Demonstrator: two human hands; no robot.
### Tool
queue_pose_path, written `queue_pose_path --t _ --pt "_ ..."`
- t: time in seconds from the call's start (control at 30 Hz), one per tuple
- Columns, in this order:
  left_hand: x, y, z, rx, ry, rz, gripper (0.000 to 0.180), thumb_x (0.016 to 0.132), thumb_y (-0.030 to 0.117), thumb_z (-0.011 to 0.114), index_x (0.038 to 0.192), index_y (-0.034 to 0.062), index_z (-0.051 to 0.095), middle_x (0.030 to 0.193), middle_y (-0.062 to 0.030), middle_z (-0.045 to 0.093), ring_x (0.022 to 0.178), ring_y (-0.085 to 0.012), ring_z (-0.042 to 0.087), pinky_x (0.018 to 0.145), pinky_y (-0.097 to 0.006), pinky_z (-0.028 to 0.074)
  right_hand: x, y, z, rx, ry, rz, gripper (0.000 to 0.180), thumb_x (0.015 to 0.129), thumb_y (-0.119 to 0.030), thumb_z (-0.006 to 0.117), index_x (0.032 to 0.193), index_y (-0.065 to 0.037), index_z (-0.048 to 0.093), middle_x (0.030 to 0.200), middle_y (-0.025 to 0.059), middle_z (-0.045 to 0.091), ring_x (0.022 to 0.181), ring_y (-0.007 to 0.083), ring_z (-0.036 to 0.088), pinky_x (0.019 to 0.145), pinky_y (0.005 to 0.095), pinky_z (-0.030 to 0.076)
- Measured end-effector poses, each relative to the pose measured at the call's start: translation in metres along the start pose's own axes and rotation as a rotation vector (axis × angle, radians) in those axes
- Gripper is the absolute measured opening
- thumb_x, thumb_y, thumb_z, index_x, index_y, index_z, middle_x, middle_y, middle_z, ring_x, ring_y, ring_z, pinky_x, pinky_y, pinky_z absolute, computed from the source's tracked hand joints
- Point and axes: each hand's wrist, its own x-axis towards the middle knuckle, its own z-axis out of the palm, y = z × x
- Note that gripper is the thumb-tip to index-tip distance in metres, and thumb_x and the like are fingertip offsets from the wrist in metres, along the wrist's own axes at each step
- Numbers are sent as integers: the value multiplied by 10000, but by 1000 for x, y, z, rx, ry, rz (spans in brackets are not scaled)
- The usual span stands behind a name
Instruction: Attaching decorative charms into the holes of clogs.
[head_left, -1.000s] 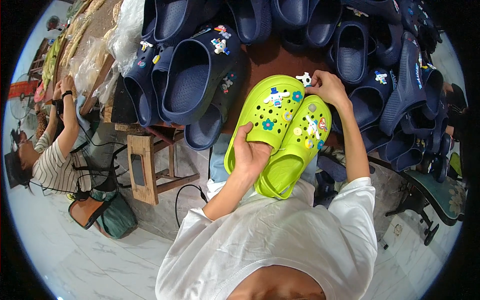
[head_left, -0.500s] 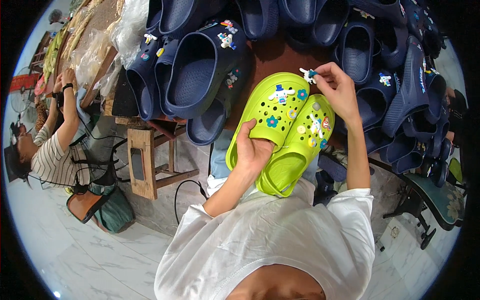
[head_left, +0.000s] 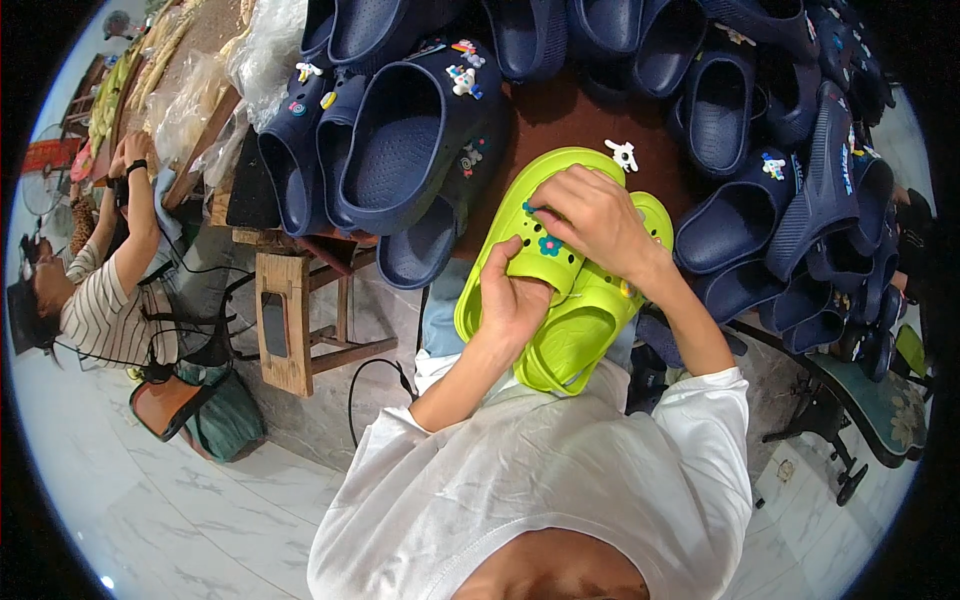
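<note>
My left hand [head_left: 512, 298] holds a lime-green clog [head_left: 495, 250], its thumb on the upper by the foot opening. A second lime-green clog [head_left: 565, 345] lies against it on the right, partly covered by my right forearm. My right hand [head_left: 595, 215] is closed over the first clog's upper, its fingertips pinching a small teal shoe charm [head_left: 528, 208] at the holes. Just below sits a teal flower charm [head_left: 550, 246] with a pink centre. My right hand hides the rest of the upper. A white character charm [head_left: 622, 155] lies on the brown table beyond the toe.
Navy clogs with charms [head_left: 390, 140] crowd the brown table [head_left: 540, 115] at left, back and right. A wooden stool [head_left: 285, 325] stands at the left. Farther left, a person in a striped shirt [head_left: 110, 300] works at another table with plastic bags [head_left: 190, 90].
My right hand has moved left and nearer, from beyond the toes onto the first clog's upper, with the teal charm. The white charm beside its fingers before now lies apart from them.
</note>
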Motion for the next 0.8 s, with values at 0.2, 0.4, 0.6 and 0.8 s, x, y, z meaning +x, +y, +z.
queue_pose_path --t 0.2,0.4,0.6,0.8 --pt "2 0 -2 -41 -30 -22 411 942 182 499 1318 19 465 1283 -123 574 1217 -263 549 1093 -447 400 -1 2 5 -159 -29 -72 164 754 -102 731 894 -63 654 904 44 649 895 241 619 769 365 507" --pt "6 -2 -4 -3 -38 -32 424 958 210 530 1340 42 458 1293 -95 569 1218 -237 542 1083 -430 403 8 4 -1 -35 -73 -31 126 779 -129 705 867 -54 654 885 57 632 910 264 594 795 386 490" --pt "6 -6 -4 44 -71 15 463 959 193 555 1383 50 435 1334 -96 550 1245 -241 528 1098 -434 391 21 15 -5 161 -198 176 149 763 -139 732 892 -82 683 920 65 660 975 286 599 857 411 477" --pt "12 -5 -9 -3 -101 -14 459 967 157 554 1393 36 430 1373 -107 532 1276 -250 510 1110 -438 381 51 30 -10 246 -479 252 177 718 -111 784 871 -38 735 752 98 709 729 237 688 692 371 512"
